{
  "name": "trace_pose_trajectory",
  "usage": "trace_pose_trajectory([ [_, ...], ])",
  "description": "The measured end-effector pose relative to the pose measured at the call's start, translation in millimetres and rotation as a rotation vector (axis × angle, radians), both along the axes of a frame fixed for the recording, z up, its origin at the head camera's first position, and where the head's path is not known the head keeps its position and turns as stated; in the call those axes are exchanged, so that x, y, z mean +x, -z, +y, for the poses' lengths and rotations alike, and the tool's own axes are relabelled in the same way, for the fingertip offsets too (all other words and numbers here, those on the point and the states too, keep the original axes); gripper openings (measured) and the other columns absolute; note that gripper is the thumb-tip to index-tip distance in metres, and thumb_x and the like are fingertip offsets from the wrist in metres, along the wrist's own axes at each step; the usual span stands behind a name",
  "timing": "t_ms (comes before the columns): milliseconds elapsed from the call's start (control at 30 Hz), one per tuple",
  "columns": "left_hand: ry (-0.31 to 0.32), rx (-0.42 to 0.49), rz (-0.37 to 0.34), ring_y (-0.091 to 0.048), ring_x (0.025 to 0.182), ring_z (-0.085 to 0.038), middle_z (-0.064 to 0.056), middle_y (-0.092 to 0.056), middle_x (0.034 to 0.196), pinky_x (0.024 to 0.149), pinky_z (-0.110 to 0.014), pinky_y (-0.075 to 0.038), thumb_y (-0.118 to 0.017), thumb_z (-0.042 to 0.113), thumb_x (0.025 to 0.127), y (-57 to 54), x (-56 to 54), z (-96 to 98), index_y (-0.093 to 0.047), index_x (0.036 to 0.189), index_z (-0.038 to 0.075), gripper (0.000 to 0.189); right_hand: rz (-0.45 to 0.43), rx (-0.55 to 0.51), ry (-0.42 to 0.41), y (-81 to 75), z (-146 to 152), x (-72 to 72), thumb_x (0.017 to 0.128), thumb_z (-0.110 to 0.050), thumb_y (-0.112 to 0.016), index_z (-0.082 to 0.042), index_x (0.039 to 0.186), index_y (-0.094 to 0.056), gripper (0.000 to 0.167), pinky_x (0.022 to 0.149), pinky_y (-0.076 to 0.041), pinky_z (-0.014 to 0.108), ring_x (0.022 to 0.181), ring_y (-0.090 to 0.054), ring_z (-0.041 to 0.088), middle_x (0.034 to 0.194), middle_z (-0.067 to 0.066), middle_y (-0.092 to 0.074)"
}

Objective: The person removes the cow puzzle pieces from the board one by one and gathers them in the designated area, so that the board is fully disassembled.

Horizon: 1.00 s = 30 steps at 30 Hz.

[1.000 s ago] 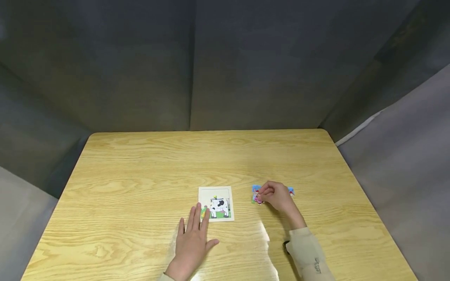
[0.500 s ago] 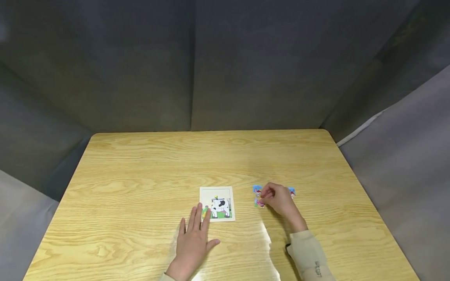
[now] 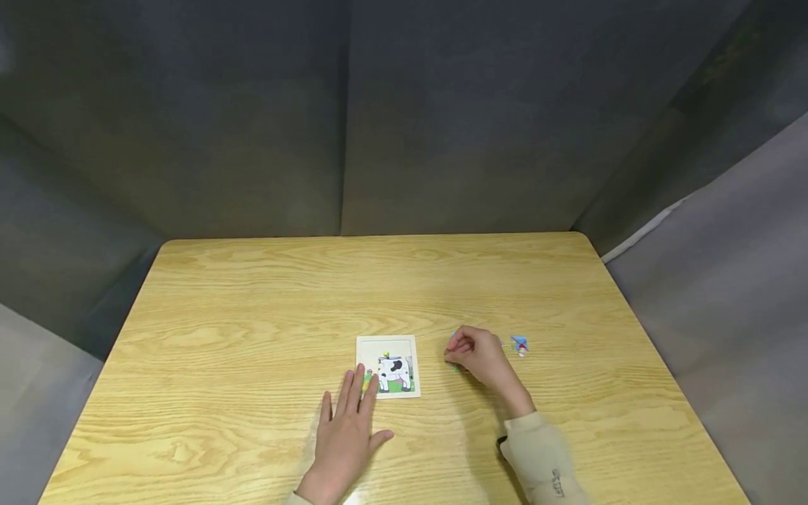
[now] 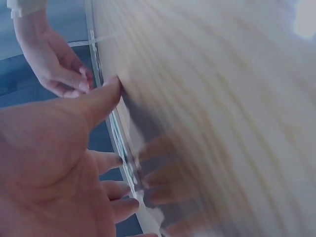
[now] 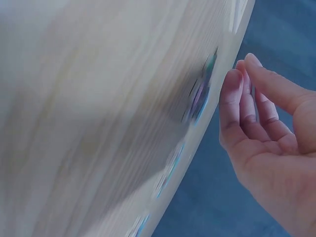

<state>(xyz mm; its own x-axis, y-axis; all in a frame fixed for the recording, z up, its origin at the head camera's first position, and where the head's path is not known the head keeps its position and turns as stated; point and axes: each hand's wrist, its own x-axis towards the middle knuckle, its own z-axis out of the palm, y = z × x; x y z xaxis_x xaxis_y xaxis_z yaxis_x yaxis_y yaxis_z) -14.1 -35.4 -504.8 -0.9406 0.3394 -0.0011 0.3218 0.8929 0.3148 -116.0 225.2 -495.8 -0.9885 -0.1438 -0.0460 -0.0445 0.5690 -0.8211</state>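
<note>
A square puzzle board (image 3: 386,342) with a pale frame lies on the table, a partly assembled black-and-white cow (image 3: 395,370) in its lower half. My left hand (image 3: 344,436) has its fingers straight, and the fingertips overlap the board's lower left corner. To the right of the board, my right hand (image 3: 481,356) is low over loose puzzle pieces (image 5: 200,96), thumb and fingertips drawn together. I cannot tell whether a piece is between them. Most of the pieces below are hidden by this hand in the head view. One blue piece (image 3: 520,344) shows beyond its knuckles.
A wood-grain table (image 3: 252,301) carries everything. Dark grey fabric (image 3: 467,140) stands behind its far edge, with lighter fabric (image 3: 726,280) along the right side.
My right hand has shifted left from the loose pieces toward the board, covering the left ones and uncovering more of the rightmost piece. The left hand and board stay in place.
</note>
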Motion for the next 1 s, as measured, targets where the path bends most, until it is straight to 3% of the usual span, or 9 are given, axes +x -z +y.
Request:
trace_pose_trajectory([
  [233,0.048,-0.014,0.010,-0.017,0.146,-0.037,-0.020,-0.016,0.160,0.107,-0.069,-0.023,-0.067,0.049,0.084,2.1,-0.4,10.7,-0.033,0.153,0.009,0.086,0.036,0.011,-0.033,0.3,-40,-7.6,0.077,0.004,-0.079,-0.003,0.082,-0.067,0.016,0.066,-0.055,0.023,0.071,-0.066,0.017,0.078,0.005,-0.068],
  [533,0.037,-0.100,-0.011,-0.015,0.146,-0.041,-0.028,-0.014,0.158,0.111,-0.062,-0.023,-0.061,0.055,0.088,-0.1,1.9,26.7,-0.033,0.154,0.014,0.083,0.026,0.021,-0.105,-1.0,-87,-14.9,0.080,0.006,-0.076,-0.001,0.085,-0.067,0.013,0.065,-0.054,0.022,0.072,-0.065,0.017,0.080,0.008,-0.068],
  [867,0.026,-0.144,-0.027,-0.015,0.146,-0.039,-0.027,-0.014,0.159,0.113,-0.059,-0.021,-0.058,0.059,0.089,0.5,1.0,27.5,-0.033,0.154,0.017,0.081,0.028,0.099,-0.145,-0.6,-104,-21.8,0.080,0.004,-0.076,-0.002,0.085,-0.066,0.013,0.064,-0.051,0.022,0.069,-0.059,0.010,0.076,0.002,-0.064],
  [1000,0.029,-0.163,-0.047,-0.012,0.147,-0.038,-0.025,-0.011,0.160,0.113,-0.059,-0.020,-0.055,0.060,0.089,1.1,0.8,27.7,-0.031,0.155,0.018,0.081,-0.003,0.082,-0.162,-3.0,-105,-22.6,0.080,0.006,-0.076,-0.001,0.088,-0.066,0.014,0.065,-0.052,0.023,0.070,-0.059,0.011,0.079,0.004,-0.064],
])
